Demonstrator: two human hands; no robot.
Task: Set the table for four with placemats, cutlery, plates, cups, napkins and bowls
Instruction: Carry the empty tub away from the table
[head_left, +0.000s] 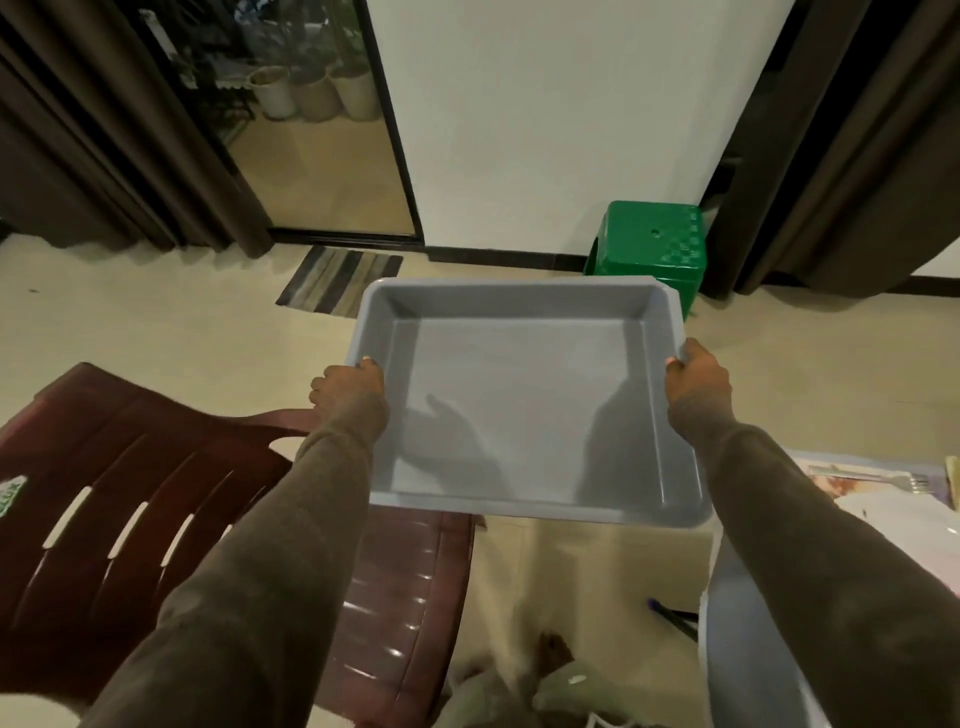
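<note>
Two arms reach forward. The left hand (347, 387) and right hand (696, 382) each curl round a side rim of an empty grey tray (519, 395), thumbs on top, holding it level above the floor. A maroon chair (130, 509) stands near left; a green stool (649, 244) by the far wall.

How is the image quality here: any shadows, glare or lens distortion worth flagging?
Head view: dim, warm light; two hand-shaped shadows fall on the grey tray; glare spots on the maroon chair; wide-angle bending tilts the curtains; overall soft, slightly blurred.
</note>
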